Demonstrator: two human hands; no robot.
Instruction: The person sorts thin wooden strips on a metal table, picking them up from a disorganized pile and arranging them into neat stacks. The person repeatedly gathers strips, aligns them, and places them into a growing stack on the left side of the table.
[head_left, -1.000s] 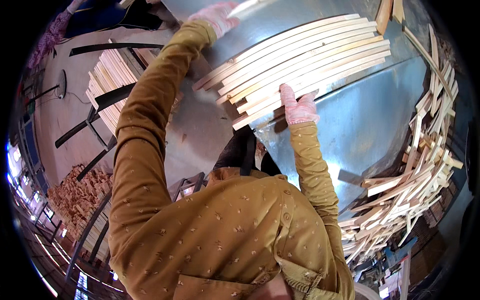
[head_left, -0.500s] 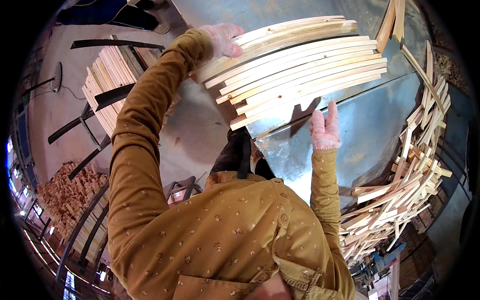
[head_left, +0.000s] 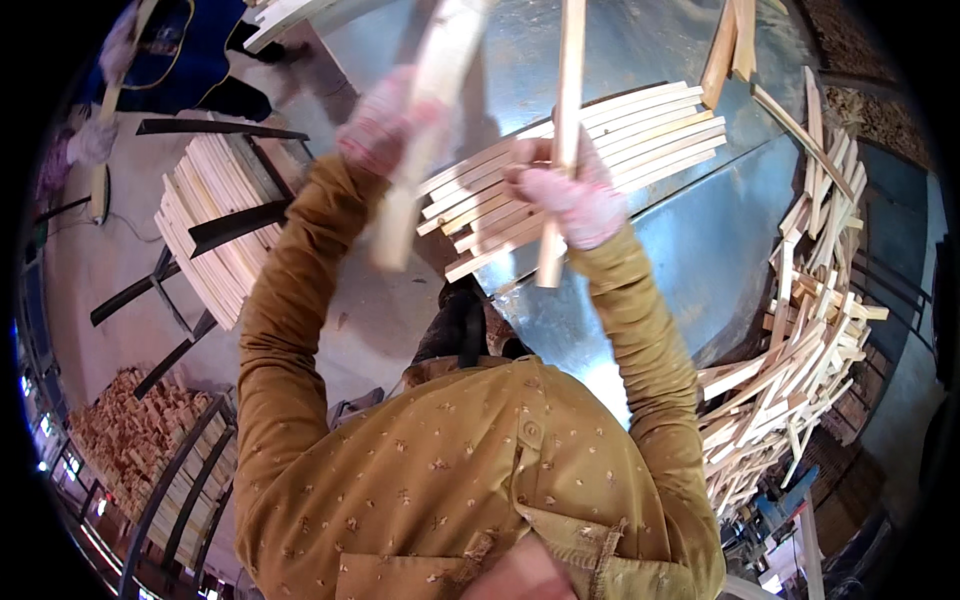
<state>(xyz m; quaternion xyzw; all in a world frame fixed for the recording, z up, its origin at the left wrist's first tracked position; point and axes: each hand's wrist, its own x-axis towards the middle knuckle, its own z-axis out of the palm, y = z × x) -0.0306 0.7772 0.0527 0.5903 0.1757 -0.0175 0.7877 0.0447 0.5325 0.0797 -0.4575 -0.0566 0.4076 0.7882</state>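
- The left strip [head_left: 448,50], a pale length of wood blurred at its edges, was in the left hand [head_left: 382,125], tilted, its lower end seen against the floor [head_left: 365,310].
- The left hand's fingers were wrapped around that strip, though blur hid how each one lay.
- The right strip [head_left: 569,90], narrower in view, was in the right hand [head_left: 575,190], nearly upright in the view and leaning slightly; whether it touched the wood behind it could not be told.
- The right hand's fingers were curled closed around it, gripping it below its visible middle.
- Both hands wore pink-and-white gloves, below brown patterned sleeves [head_left: 640,310].
- Behind the right hand, a row of strips [head_left: 655,130] lay side by side on the metal surface [head_left: 700,225], their ends uneven.
- Two darker boards [head_left: 742,45] lay near the row's far right end.
- Along the right edge of the surface ran a tangled heap of wood [head_left: 800,360].
- To the left, black bars [head_left: 235,230] framed a stack of strips [head_left: 205,215]; a larger pile [head_left: 140,435] stood nearer.
- At upper left, a co-worker in blue [head_left: 200,55] had a strip in a gloved hand [head_left: 118,50].
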